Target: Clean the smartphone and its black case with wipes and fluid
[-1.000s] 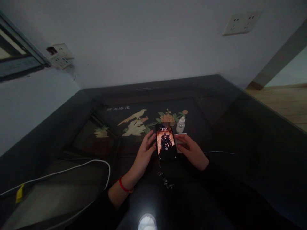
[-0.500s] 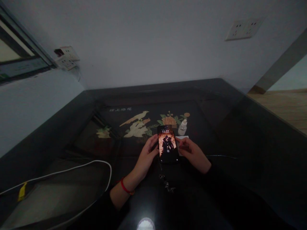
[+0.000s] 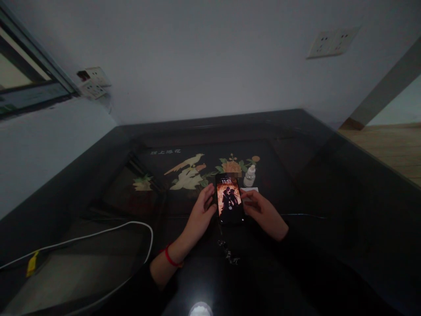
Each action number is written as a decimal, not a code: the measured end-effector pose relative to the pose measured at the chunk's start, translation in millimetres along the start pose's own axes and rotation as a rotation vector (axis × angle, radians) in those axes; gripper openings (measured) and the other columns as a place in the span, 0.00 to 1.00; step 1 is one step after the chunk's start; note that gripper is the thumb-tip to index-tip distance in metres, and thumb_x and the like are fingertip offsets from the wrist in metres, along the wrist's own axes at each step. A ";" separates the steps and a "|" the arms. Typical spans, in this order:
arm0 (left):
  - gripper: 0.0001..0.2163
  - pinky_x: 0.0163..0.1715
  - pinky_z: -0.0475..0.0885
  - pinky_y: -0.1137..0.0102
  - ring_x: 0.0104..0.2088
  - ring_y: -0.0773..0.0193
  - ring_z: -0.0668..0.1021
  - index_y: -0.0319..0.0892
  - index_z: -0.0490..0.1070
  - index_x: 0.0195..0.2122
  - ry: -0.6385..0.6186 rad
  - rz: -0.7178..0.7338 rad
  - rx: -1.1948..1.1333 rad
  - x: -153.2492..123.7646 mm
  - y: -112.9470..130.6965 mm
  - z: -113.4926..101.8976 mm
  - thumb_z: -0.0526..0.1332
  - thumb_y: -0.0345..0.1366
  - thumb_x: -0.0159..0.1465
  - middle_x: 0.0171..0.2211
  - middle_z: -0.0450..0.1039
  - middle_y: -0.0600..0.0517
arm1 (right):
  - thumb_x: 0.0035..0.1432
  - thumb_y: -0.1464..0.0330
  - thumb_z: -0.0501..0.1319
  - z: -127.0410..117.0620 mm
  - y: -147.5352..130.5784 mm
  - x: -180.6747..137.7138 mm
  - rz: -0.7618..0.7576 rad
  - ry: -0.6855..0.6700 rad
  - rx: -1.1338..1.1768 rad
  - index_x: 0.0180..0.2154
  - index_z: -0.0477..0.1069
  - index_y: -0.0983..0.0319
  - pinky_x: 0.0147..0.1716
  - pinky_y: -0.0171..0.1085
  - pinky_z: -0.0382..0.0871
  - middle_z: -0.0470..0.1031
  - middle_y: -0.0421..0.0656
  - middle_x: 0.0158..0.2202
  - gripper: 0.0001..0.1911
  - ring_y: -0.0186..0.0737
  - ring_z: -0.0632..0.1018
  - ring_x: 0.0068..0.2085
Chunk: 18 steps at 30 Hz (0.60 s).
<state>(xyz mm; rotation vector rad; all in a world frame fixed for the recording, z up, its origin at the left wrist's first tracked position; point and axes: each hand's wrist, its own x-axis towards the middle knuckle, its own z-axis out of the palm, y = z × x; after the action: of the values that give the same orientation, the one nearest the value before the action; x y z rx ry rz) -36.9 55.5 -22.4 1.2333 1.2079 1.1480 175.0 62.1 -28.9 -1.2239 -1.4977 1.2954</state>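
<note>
A black smartphone [image 3: 229, 199] sits in front of me with its screen lit, showing 11:51 over an orange and dark picture. My left hand [image 3: 201, 213] is at its left edge, fingers curled and thumb against the side. At the opposite edge, my right hand [image 3: 265, 216] grips with bent fingers, its index fingertip by the upper side. From the phone's lower end a charm strap [image 3: 228, 253] trails over the dark tabletop. Just beyond the right hand stands a small clear dropper bottle [image 3: 249, 177] with a white cap. A flat white item [image 3: 253, 190], partly hidden, lies by that hand.
The glossy black table [image 3: 210, 125] carries a bird-and-flower picture [image 3: 187, 175]. A white cable [image 3: 98, 232] with a yellow tag [image 3: 32, 264] loops at the left. Wall sockets [image 3: 333, 43] are at the right, more sockets [image 3: 94, 83] at the left near a window [image 3: 26, 66].
Both hands stay at the phone's sides; the left fingers have shifted very slightly. The phone's screen looks the same, and the whole view has moved a little.
</note>
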 end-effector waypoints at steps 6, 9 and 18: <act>0.24 0.61 0.48 0.45 0.63 0.45 0.58 0.47 0.69 0.55 0.093 0.076 0.459 0.4 2.5 -7.5 0.62 0.34 0.56 0.62 0.61 0.43 | 0.49 0.64 0.60 -3.4 -0.9 -0.9 0.007 0.028 0.006 0.35 0.65 0.57 0.48 0.48 0.71 0.73 0.48 0.52 0.10 0.47 0.75 0.52; 0.20 0.59 0.48 0.42 0.63 0.42 0.56 0.45 0.71 0.53 0.057 0.089 0.649 -5.7 5.5 -4.2 0.61 0.38 0.58 0.64 0.58 0.43 | 0.48 0.64 0.60 -3.5 -1.3 -1.9 0.011 0.048 -0.001 0.35 0.66 0.58 0.48 0.49 0.70 0.74 0.49 0.49 0.10 0.48 0.76 0.49; 0.20 0.58 0.57 0.50 0.58 0.49 0.64 0.45 0.72 0.53 0.013 0.117 0.700 -5.4 3.2 3.6 0.60 0.42 0.60 0.58 0.67 0.45 | 0.46 0.65 0.63 1.9 -12.2 -4.3 0.000 0.065 0.062 0.32 0.67 0.59 0.54 0.52 0.65 0.76 0.48 0.47 0.10 0.48 0.75 0.51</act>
<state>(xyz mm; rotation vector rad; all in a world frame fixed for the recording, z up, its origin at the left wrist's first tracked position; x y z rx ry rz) -33.4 50.0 -19.2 1.8315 1.6354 0.8278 172.1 57.4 -17.1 -1.2149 -1.4017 1.2812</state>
